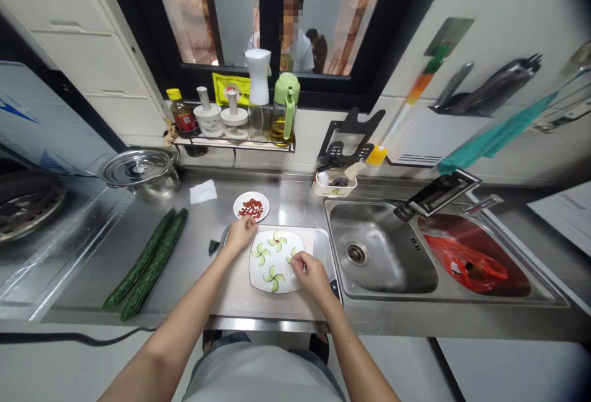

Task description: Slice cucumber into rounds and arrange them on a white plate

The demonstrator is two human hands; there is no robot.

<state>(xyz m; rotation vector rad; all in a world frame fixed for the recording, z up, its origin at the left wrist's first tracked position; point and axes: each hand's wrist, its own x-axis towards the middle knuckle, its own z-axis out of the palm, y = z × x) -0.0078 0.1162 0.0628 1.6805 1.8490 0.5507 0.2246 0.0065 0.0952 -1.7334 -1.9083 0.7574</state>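
A squarish white plate lies on the cutting board, bearing several pinwheel flowers of green-edged cucumber slices. A red speck marks the middle of the top flower. Over the plate's right side, my right hand pinches at the right-hand flower and partly covers it; what its fingertips hold is hidden. At the near rim of a small white dish of red goji berries, my left hand has its fingertips pinched together. Whether a berry is between them is too small to tell.
A knife lies along the board's right edge, beside the double sink holding a red bag. Two long cucumbers, a lidded steel pot and a paper piece are left. A condiment rack hangs behind.
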